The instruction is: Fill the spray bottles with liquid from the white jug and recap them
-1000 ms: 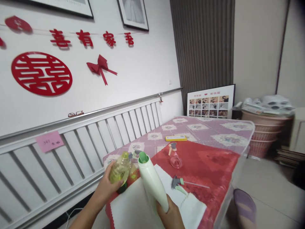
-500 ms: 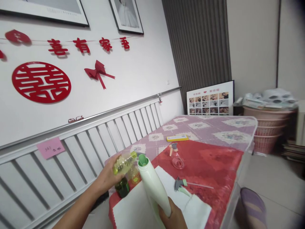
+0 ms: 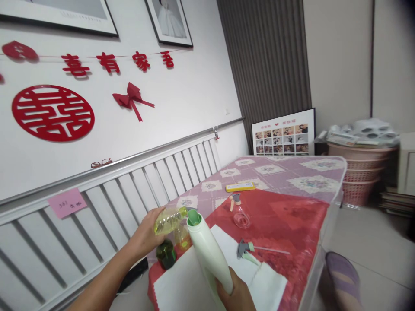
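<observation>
Holds yellow-green clear bottle (image 3: 169, 220) in left hand (image 3: 146, 235), fingers wrapped around body, thumb side down, neck clear of the grasp. Lies tilted, nearly on its side, neck toward pale green bottle (image 3: 210, 255). Ends just beside green-lined opening (image 3: 194, 217); cannot tell if touching.

Grips pale green bottle low on body with right hand (image 3: 236, 293); fingers clenched around it, partly hidden behind. Leans up and left, opening upward, well apart from right fingers, near left-hand bottle neck.

Below left hand: dark green bottle (image 3: 166, 255), upright on red cloth (image 3: 279, 216). Right beside it: clear bottle with yellow liquid (image 3: 182, 239), partly hidden.

Under the pale green bottle: white cloth (image 3: 178, 278), spread over the red one. To the right: gray-and-green spray head (image 3: 244, 249) with thin tube, lying over white cloth edge, tube onto red. Farther back: clear pink spray bottle (image 3: 241, 218) on red cloth, then yellow-edged case (image 3: 240, 187) on table (image 3: 314, 165) near red cloth edge. Covered in lilac floral print.
</observation>
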`<state>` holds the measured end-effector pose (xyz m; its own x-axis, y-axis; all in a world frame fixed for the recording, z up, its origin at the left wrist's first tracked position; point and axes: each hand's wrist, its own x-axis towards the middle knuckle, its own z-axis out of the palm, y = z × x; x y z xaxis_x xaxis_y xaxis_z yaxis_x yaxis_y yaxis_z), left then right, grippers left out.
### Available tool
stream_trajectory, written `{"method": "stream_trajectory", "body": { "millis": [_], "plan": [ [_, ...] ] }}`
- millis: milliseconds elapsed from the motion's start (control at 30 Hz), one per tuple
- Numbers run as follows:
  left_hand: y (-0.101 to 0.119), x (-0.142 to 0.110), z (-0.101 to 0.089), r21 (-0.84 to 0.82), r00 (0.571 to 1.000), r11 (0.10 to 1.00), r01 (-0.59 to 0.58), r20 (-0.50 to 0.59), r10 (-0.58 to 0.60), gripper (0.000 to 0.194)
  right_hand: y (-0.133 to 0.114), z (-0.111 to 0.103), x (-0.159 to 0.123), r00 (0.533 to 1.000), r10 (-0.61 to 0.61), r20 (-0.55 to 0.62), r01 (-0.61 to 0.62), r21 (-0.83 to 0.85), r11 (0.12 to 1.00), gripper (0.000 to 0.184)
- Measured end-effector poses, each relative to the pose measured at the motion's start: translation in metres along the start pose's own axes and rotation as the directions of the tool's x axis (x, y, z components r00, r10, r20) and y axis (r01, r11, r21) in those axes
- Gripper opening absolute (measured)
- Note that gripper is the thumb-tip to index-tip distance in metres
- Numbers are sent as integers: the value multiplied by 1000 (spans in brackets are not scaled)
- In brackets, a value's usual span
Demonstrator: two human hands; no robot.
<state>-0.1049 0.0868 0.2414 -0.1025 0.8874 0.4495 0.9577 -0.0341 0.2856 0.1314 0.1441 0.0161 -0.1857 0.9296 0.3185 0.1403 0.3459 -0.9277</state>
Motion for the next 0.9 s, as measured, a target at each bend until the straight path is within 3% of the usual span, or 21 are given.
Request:
{"method": "stream_trajectory", "body": {
  "millis": [600, 900],
  "plan": [
    [-4, 8, -6, 93, 997, 993, -72, 14, 71, 72, -10, -4, 0, 1000, 1, -2, -1, -3, 1000, 27],
    [2, 11, -12, 156, 997, 986, -58, 63, 48, 73, -17, -7, -1, 1000, -5, -4, 5, 12, 1000, 24]
  ]
}}
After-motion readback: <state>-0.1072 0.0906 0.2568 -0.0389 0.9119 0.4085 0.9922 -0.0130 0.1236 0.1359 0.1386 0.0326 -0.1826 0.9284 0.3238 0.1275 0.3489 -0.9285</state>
